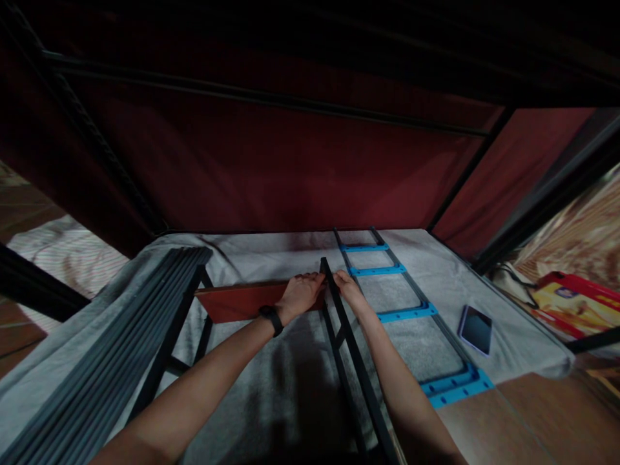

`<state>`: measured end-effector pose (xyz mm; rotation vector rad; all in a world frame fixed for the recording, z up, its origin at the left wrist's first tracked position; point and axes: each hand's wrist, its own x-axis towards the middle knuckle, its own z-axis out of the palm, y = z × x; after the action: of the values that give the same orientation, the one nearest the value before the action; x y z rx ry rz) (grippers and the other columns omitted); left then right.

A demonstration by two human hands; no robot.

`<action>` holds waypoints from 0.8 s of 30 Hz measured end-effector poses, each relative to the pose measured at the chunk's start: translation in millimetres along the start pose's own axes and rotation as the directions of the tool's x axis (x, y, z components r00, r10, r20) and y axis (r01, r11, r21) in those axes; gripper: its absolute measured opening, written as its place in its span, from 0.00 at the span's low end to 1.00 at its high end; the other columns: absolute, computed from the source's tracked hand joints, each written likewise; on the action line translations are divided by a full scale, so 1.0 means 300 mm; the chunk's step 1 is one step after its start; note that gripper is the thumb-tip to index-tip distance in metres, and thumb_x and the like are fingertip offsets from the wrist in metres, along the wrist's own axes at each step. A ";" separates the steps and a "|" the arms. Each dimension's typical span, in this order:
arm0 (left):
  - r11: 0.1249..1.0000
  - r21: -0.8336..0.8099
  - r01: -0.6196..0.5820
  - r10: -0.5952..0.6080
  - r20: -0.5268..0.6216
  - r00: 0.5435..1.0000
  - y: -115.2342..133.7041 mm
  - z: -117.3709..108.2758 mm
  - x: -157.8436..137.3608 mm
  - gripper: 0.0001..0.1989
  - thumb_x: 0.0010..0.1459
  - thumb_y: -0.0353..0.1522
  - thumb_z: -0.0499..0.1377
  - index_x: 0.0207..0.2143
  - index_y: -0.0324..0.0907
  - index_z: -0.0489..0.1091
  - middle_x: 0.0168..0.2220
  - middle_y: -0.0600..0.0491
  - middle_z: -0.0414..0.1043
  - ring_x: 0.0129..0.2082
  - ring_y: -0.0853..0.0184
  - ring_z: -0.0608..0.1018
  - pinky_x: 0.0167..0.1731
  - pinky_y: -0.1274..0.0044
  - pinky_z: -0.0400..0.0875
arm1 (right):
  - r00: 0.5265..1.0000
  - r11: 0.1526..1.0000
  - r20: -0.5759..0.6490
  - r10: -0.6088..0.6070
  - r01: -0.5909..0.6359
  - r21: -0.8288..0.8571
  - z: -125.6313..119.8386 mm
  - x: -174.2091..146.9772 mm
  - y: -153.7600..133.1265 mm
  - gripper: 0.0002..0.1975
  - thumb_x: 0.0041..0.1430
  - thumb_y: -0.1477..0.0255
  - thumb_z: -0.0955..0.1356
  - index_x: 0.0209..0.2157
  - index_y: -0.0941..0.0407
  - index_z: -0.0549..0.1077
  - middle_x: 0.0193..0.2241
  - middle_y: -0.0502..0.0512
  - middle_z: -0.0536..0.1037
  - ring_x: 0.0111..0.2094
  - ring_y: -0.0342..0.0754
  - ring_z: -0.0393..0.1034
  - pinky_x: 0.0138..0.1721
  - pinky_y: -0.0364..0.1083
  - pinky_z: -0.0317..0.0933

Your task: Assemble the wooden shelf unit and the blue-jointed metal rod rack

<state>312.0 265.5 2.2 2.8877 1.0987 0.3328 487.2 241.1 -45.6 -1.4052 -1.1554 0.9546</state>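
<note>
A reddish-brown board (232, 305) spans the far ends of two black metal side frames, the left frame (162, 358) and the right frame (356, 349). My left hand (303, 294), with a dark band on its wrist, is closed over the board's right end, its fingertips against the right frame. On the outer side of that same frame my right hand (347, 287) has its fingers drawn together against the bar. Whatever lies between those fingers is too small and dark to make out.
Several grey metal tubes (116, 342) lie side by side at the left on a grey blanket (411, 349). To the right lies a ladder-like frame with blue crosspieces (407, 313), then a phone (476, 329). Dark red fabric (310, 161) walls the back. A red and yellow package (576, 300) is farther right.
</note>
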 end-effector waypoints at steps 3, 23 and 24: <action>1.000 0.012 -0.010 0.010 -0.007 1.000 -0.002 0.005 0.000 0.14 0.68 0.34 0.47 0.52 0.42 0.67 0.45 0.46 0.76 0.44 0.60 0.79 0.42 0.71 0.71 | 1.000 1.000 0.003 0.009 -0.009 -0.006 -0.004 0.003 0.000 0.17 0.56 0.55 0.65 0.23 0.51 0.61 0.21 0.47 0.63 0.26 0.47 0.60 0.29 0.45 0.56; 0.994 0.093 -0.051 0.052 -0.003 0.999 -0.004 0.010 -0.006 0.16 0.68 0.31 0.46 0.54 0.40 0.65 0.46 0.45 0.75 0.44 0.59 0.77 0.41 0.69 0.71 | 0.998 1.000 0.060 0.019 -0.017 -0.025 -0.015 -0.001 -0.006 0.16 0.56 0.55 0.65 0.26 0.52 0.60 0.22 0.45 0.61 0.26 0.45 0.57 0.29 0.44 0.52; 0.994 0.092 -0.053 0.054 -0.003 0.999 -0.004 0.010 -0.006 0.16 0.68 0.31 0.46 0.55 0.40 0.65 0.46 0.45 0.74 0.44 0.60 0.77 0.42 0.69 0.70 | 0.997 1.000 0.075 0.023 -0.022 -0.011 -0.018 -0.006 -0.008 0.15 0.55 0.56 0.65 0.26 0.52 0.61 0.22 0.45 0.62 0.26 0.45 0.57 0.29 0.44 0.52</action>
<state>310.6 265.4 -1.3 3.0031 1.0669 0.2992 491.6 238.2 -42.4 -1.4030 -1.2042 1.0265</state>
